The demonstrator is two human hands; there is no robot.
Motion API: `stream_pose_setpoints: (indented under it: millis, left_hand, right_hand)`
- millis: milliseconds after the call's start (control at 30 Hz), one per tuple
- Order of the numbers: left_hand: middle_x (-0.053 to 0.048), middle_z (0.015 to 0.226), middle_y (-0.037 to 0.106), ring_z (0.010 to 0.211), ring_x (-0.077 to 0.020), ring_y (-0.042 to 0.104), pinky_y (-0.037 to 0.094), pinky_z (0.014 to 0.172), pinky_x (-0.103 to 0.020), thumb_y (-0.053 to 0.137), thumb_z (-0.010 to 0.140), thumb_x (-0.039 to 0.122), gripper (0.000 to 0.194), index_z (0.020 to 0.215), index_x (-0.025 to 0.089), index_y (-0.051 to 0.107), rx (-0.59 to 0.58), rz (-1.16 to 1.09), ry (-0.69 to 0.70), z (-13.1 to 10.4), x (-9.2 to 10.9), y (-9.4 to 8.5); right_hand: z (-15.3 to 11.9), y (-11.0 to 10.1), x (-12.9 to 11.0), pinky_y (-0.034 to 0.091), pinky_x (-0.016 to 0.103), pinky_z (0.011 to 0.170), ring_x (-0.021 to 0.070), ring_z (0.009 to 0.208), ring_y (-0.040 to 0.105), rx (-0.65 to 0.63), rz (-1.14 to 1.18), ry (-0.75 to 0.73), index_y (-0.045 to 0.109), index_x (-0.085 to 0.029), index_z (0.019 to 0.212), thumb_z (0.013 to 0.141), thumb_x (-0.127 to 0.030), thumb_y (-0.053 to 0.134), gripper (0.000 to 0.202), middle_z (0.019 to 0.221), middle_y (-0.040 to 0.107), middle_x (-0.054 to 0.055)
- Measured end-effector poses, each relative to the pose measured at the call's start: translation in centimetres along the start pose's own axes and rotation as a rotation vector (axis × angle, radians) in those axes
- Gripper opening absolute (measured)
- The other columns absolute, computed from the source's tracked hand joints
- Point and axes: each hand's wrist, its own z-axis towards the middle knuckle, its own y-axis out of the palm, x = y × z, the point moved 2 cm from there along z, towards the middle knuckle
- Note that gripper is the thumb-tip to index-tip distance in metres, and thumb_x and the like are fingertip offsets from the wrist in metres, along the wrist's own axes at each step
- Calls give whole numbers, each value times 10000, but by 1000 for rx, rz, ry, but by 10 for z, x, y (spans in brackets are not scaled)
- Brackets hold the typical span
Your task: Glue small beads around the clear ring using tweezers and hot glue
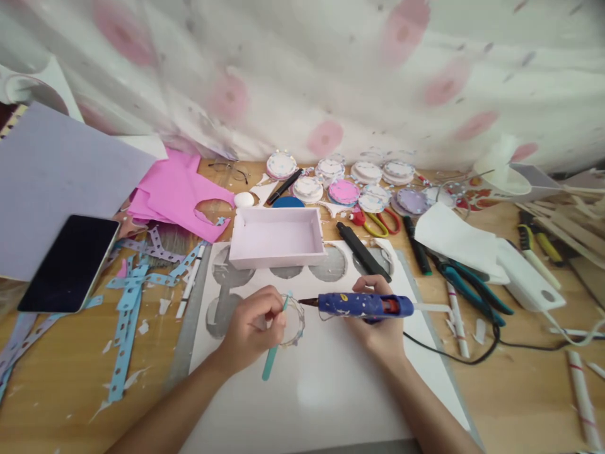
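My left hand is closed on a slim teal tool with a rounded end; its exact kind is unclear. Beside those fingers is a thin ring with a decorated edge, over white sheet. Whether the fingers also pinch the ring is hidden. My right hand grips a blue glue gun, with a glue stick protruding from its back. The dark nozzle points left at the ring's upper edge, close to the teal tool's tip. Under both hands lies a white sheet with round cut-outs.
Behind the hands stands a pale lilac box. Farther back are decorated discs, scissors and a black marker. Pliers and a cord lie right. Left are a phone, pink sheets and blue punched strips.
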Motion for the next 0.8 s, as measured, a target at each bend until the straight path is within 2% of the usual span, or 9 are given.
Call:
stream_pose_setpoints:
  millis: [200, 467, 800]
  left_hand:
    - [16, 641, 439, 625, -117, 436, 360, 570, -251, 523, 844, 71, 228, 669, 185, 430, -38, 15, 9, -3, 2, 1]
    - [10, 638, 444, 613, -117, 428, 363, 551, -253, 506, 848, 65, 221, 674, 184, 442, -60, 18, 27, -2, 5, 2]
    - [4, 619, 447, 598, -130, 434, 379, 533, -267, 512, 851, 94, 239, 645, 192, 441, -44, 41, 30, -1, 7, 2]
  right_hand:
    - [0, -2, 7, 295, 208, 404, 96, 411, 414, -46, -79, -29, 431, -259, 892, 654, -153, 669, 353, 569, 508, -92]
    - [-4, 2, 2, 287, 216, 417, 104, 430, 454, 41, -62, 30, 439, -259, 920, 631, -174, 682, 387, 604, 516, -79]
    - [-4, 2, 1, 289, 230, 410, 110, 417, 451, 46, -73, 31, 425, -261, 912, 666, -194, 673, 356, 590, 486, -85]
